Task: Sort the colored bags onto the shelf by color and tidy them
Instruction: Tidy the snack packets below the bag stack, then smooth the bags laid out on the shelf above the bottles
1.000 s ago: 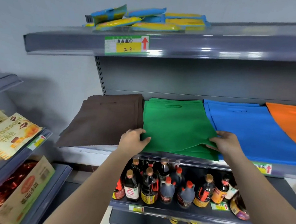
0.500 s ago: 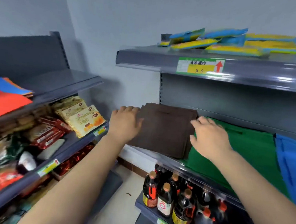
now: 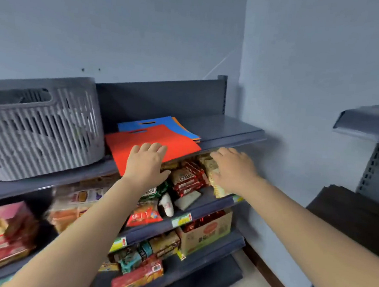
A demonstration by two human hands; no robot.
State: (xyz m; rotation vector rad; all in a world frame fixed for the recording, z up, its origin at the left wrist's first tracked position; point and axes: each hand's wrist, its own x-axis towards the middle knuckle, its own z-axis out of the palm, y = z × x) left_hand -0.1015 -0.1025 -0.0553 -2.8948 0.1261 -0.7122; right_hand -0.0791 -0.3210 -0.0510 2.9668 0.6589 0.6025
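Left hand [image 3: 145,162], fingers straight, rests on the red bag's [image 3: 148,143] near edge; its length runs back toward the blue bag [image 3: 154,121]. Right hand [image 3: 232,168], fingers spread and holding nothing, hovers beside the red bag's right corner.

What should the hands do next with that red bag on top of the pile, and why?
Probably take hold of the red bag and lift it off. The left hand already lies flat on its front edge, which sticks out past the shelf, while the right hand hovers open near its corner. A blue bag and an orange one lie beneath, still mixed.
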